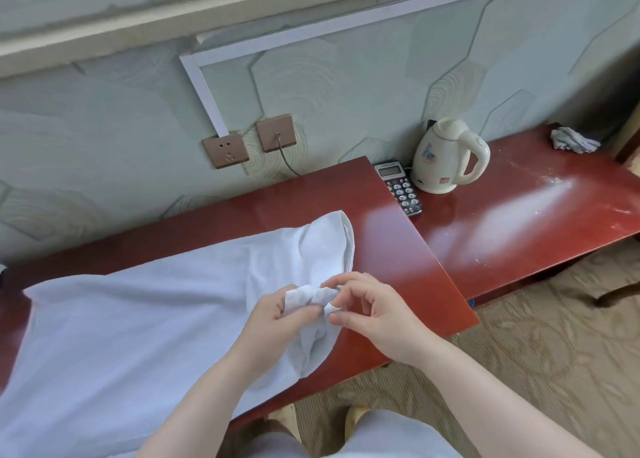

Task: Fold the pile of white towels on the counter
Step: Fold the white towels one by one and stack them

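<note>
Two hands on towel

A towel is spread over the left part of the counter. Its right end is gathered up near the counter's front edge and is pinched by the left hand and the right hand, which are held close together above it. To the right of the counter, a lower table is set against the wall. On the table, a phone is laid beside the counter's back corner, and a kettle is stood just to the right of it. A crumpled cloth is left at the far right end. On the wall behind the counter, two sockets are fixed side by side.
</note>
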A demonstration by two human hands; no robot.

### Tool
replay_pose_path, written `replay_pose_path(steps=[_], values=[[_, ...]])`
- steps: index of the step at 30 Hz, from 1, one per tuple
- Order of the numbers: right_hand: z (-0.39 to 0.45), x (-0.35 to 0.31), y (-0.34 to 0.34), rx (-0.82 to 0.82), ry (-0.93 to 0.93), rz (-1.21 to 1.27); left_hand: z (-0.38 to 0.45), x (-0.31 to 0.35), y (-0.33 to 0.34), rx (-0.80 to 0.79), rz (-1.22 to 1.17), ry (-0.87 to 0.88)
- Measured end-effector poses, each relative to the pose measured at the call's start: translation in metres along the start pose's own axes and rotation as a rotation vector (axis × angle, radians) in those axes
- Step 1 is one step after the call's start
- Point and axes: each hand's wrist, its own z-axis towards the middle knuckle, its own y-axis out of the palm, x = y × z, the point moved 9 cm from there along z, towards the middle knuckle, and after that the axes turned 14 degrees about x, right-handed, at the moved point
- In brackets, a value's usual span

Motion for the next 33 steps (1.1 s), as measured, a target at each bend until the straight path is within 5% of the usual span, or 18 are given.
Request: replay_pose_path(steps=[4,11,16,19,23,28,33], values=[[0.000,0.003,-0.004,0.039,-0.020,0.046,0.000,0.001,-0.006,-0.026,-0.092,-0.076],[-0.006,-0.013,-0.009,0.074,-0.136,0.068,0.013,0.038,-0.061,0.547,0.139,0.259],[-0.008,-0.020,-0.001,0.012,-0.203,-0.058,-0.010,0.100,-0.092,1.002,0.286,0.703],[-0.008,-0.025,0.000,0.052,-0.280,-0.141,-0.009,0.104,-0.060,0.841,0.387,0.799],[-0.010,-0.022,-0.001,0.045,-0.210,0.002,0.004,0.037,-0.011,0.383,0.234,0.329],[-0.010,-0.009,-0.002,0.071,-0.146,-0.023,0.007,0.004,-0.004,0.145,-0.035,0.033],[-0.008,-0.005,-0.005,0.132,-0.138,-0.041,-0.001,0.011,0.002,0.040,-0.087,0.034]])
